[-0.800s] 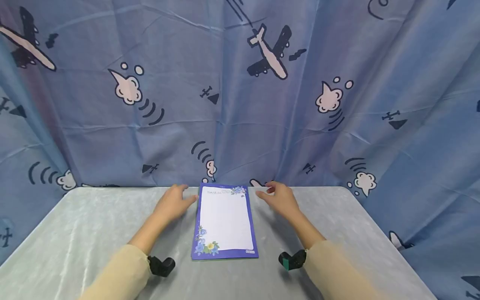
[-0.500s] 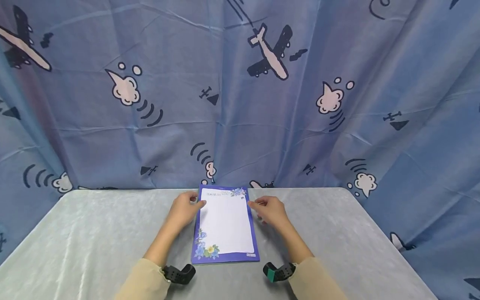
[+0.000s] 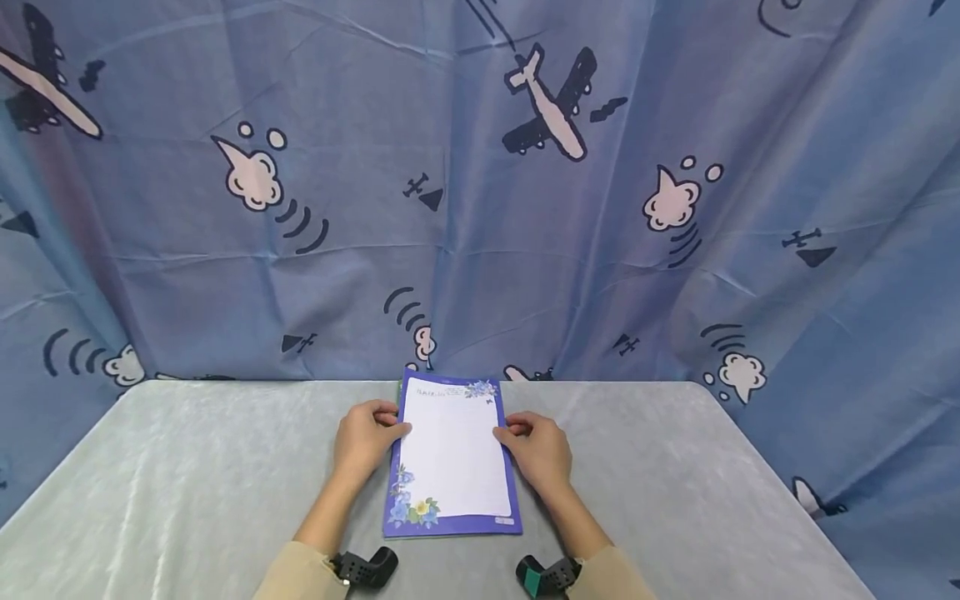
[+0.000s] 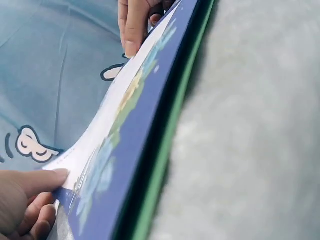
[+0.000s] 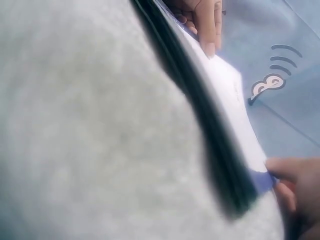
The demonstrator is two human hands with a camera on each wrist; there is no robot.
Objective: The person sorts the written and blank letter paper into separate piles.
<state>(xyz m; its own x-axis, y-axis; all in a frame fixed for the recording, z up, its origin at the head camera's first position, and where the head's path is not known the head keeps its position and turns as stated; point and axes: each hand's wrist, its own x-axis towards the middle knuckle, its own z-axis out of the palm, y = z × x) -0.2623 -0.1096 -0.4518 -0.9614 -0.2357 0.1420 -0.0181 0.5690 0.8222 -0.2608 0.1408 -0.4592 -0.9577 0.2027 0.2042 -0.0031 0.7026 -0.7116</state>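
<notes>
A rectangular purple-bordered sheet [image 3: 457,450] with a white middle and blue and yellow flowers lies upright to me at the table's centre. Below it a green layer [image 4: 167,150] shows along the near edge, parted by a dark gap; several dark layered edges [image 5: 220,150] show in the right wrist view. My left hand [image 3: 363,442] pinches the sheet's left edge, thumb on top, other fingers at the side and partly hidden. On the opposite edge my right hand [image 3: 540,450] pinches likewise, its thumb reaching onto the border.
The table [image 3: 210,475] wears a pale grey cloth. Behind its far edge hangs a blue curtain [image 3: 360,208] printed with planes and clouds. Black bands with small devices sit at the left wrist [image 3: 365,569] and right wrist [image 3: 547,577].
Both hands have come inward from either side and slid nearer to me, from beside the sheet to gripping its two edges. The sheet has hardly shifted in the head view.
</notes>
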